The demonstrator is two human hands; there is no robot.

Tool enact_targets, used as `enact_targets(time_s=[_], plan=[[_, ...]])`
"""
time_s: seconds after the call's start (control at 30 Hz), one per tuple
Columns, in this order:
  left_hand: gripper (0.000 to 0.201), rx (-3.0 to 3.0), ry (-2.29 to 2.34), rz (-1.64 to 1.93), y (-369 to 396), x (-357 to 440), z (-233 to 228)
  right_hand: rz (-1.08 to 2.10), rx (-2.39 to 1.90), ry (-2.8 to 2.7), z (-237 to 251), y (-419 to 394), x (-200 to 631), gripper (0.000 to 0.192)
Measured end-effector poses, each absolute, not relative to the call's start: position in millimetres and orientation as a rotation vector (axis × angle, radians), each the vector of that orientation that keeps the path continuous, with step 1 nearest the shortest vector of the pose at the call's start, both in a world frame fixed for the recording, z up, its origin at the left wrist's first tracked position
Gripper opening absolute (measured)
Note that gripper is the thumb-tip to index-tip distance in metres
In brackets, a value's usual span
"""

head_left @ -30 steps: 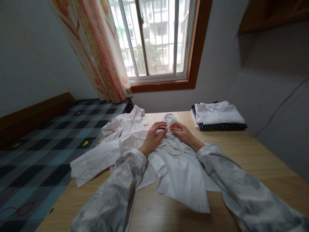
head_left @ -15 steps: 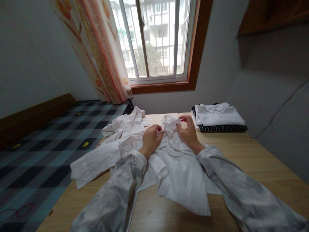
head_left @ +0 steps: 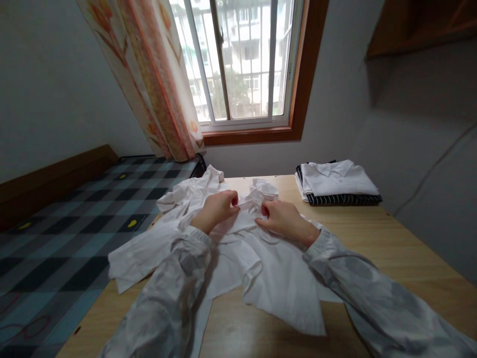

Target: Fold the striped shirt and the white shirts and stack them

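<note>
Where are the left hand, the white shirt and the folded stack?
left hand (head_left: 218, 209), head view, back of the hand.
white shirt (head_left: 283, 288), head view, near hem panel.
folded stack (head_left: 337, 180), head view, top white garment.

- Fingertips of left hand (head_left: 218, 208) and right hand (head_left: 282, 219) curled under, buried in white shirt (head_left: 268, 268) folds.
- Both forearms cut by bottom edge.
- Striped garment (head_left: 341, 199) mostly covered by folded white one.

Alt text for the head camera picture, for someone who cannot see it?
Both hands, left hand and right hand, pinch a crumpled white shirt on a wooden table. Folded clothes sit behind, below a window.
</note>
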State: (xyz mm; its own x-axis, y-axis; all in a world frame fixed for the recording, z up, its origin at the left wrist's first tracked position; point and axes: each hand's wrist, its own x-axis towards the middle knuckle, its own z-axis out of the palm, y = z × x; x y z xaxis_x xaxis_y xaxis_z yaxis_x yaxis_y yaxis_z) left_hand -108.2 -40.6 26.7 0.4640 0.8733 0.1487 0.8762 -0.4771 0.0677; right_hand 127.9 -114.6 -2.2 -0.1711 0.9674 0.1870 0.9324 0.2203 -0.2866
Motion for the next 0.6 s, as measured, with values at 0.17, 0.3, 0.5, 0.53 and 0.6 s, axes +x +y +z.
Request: enact_targets(time_s=[0.17,0.3,0.5,0.53,0.6], plan=[[0.008,-2.609,-1.658,-0.097,-39,-111,21,0.176,-1.762,-2.146,-1,-108,137,0.021],[0.006,-2.564,-1.599,-0.451,-41,-101,17,0.177,-1.610,-1.914,-10,-91,147,0.016],[0.011,-2.734,-1.534,-1.064,-52,-71,-8,0.258,-1.320,-1.590,-22,-75,153,0.009],[0.012,-2.767,-1.548,-1.183,-53,-66,-16,0.282,-1.296,-1.564,-24,-75,152,0.010],[0.011,-2.742,-1.642,-1.452,-56,-56,-33,0.321,-1.270,-1.545,-27,-76,147,0.012]])
